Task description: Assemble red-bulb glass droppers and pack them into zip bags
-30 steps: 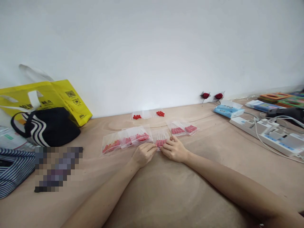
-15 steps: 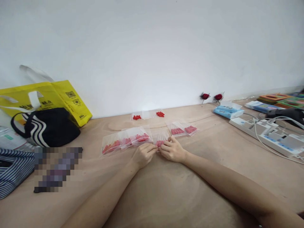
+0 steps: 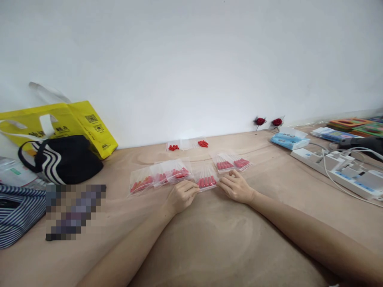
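A clear zip bag (image 3: pixel 207 181) with several red capsules lies flat between my hands. My left hand (image 3: pixel 183 196) pinches its left near corner, fingers closed. At the bag's right near corner, my right hand (image 3: pixel 236 187) has its fingers curled together on the edge. Left of it, overlapping zip bags (image 3: pixel 142 181) hold red and orange capsules. Two more filled zip bags (image 3: pixel 231 162) lie just beyond my right hand. Farther back by the wall are a small pile of loose-looking red capsules (image 3: pixel 203 144) and another group (image 3: pixel 173 147) on clear plastic.
On the left stand a yellow tote bag (image 3: pixel 98 131), a black pouch (image 3: pixel 72 157) and striped cloth (image 3: pixel 20 215). To the right are a blue tissue pack (image 3: pixel 289 140) and a white power strip (image 3: pixel 338 173) with cables. Two red roses (image 3: pixel 277 122) lean near the wall.
My right hand has slid right along the bag's near edge, uncovering the red capsules inside. My left hand stays at the left corner.
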